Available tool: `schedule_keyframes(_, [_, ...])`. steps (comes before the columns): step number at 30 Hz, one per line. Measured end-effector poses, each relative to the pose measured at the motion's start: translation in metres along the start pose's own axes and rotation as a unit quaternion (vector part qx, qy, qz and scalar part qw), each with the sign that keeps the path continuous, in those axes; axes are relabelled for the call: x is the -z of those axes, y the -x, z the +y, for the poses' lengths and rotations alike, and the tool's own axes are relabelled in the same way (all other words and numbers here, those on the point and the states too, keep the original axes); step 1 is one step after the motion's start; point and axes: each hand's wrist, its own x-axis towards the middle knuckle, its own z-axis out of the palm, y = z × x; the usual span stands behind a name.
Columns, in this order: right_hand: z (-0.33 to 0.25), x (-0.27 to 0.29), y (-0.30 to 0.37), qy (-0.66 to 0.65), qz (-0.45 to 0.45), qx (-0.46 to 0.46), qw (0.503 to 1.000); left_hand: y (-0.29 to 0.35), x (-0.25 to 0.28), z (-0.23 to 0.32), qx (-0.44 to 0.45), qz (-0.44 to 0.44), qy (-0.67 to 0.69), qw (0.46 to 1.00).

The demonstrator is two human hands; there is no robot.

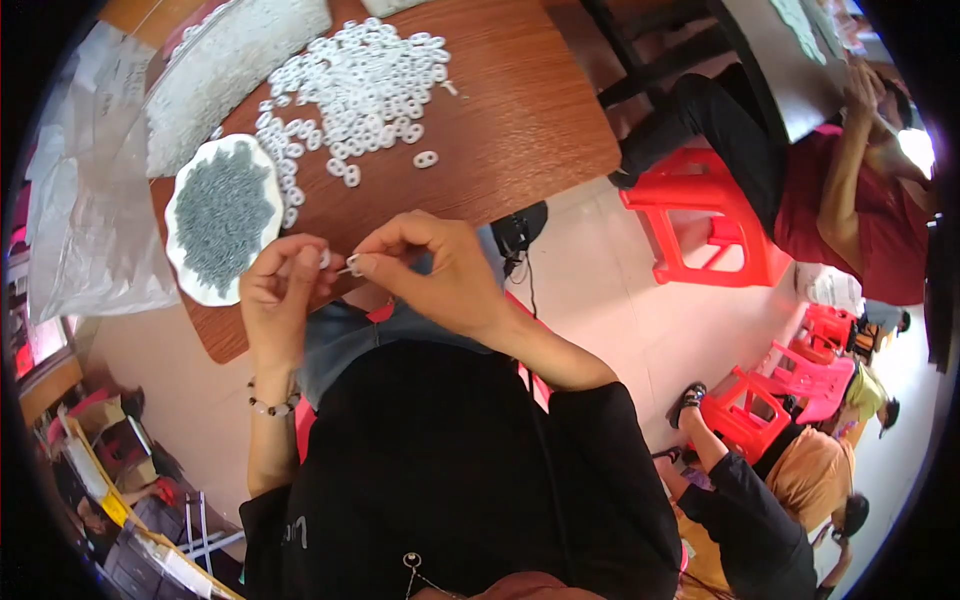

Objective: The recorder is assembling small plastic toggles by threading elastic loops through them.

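At the table's near edge both my hands are raised close together, fingertips almost meeting. My left hand [282, 290] is closed, pinching a small white plastic piece [324, 258] between thumb and fingers. My right hand [435, 270] pinches another small white piece [353, 263], and a thin pin-like bit sticks out from it toward the left hand; its exact shape is too small to tell. Beside my left hand lies a white scalloped plate [172, 232] heaped with small grey pins [228, 215]. Beyond my hands spreads a pile of white oval two-holed pieces [365, 85].
White containers [240, 65] stand at the table's far left, next to a clear plastic bag [95, 190]. One loose oval piece [426, 159] lies apart on the brown table [510, 110]. Red stools [700, 220] and seated people are to the right.
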Motion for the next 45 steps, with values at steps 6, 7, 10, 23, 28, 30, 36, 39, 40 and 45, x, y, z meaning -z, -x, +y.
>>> schedule_keyframes(6, [-0.002,0.017,0.001,-0.008,0.041,-0.006,0.999,0.006,-0.027,0.003,-0.031,-0.040,0.095,0.994])
schedule_keyframes(7, [0.000,0.017,0.000,-0.013,0.029,-0.003,0.999,0.006,-0.025,0.001,-0.035,-0.028,0.092,0.995])
schedule_keyframes(10, [-0.002,0.015,0.000,-0.072,0.047,-0.011,0.996,0.008,-0.020,-0.006,0.014,-0.083,0.190,0.978])
schedule_keyframes(23, [-0.015,0.005,-0.002,-0.122,-0.008,-0.035,0.992,0.013,-0.010,-0.008,0.061,-0.099,0.254,0.960])
schedule_keyframes(28, [-0.016,0.000,0.000,-0.163,-0.054,-0.091,0.981,0.010,-0.016,-0.008,0.052,-0.068,0.294,0.952])
schedule_keyframes(30, [-0.013,-0.001,0.000,-0.178,-0.062,-0.098,0.977,0.010,-0.019,-0.009,0.064,-0.072,0.289,0.953])
schedule_keyframes(36, [-0.021,-0.002,-0.002,-0.209,-0.064,-0.103,0.970,0.013,-0.028,-0.013,0.059,-0.055,0.212,0.974])
schedule_keyframes(39, [-0.019,0.000,-0.002,-0.212,-0.059,-0.104,0.970,0.015,-0.028,-0.010,0.052,-0.062,0.159,0.984])
schedule_keyframes(40, [-0.018,0.000,-0.002,-0.213,-0.060,-0.102,0.970,0.015,-0.028,-0.009,0.061,-0.067,0.162,0.983])
schedule_keyframes(45, [-0.021,-0.003,-0.002,-0.198,-0.043,-0.106,0.974,0.016,-0.025,-0.012,0.022,-0.088,0.118,0.989])
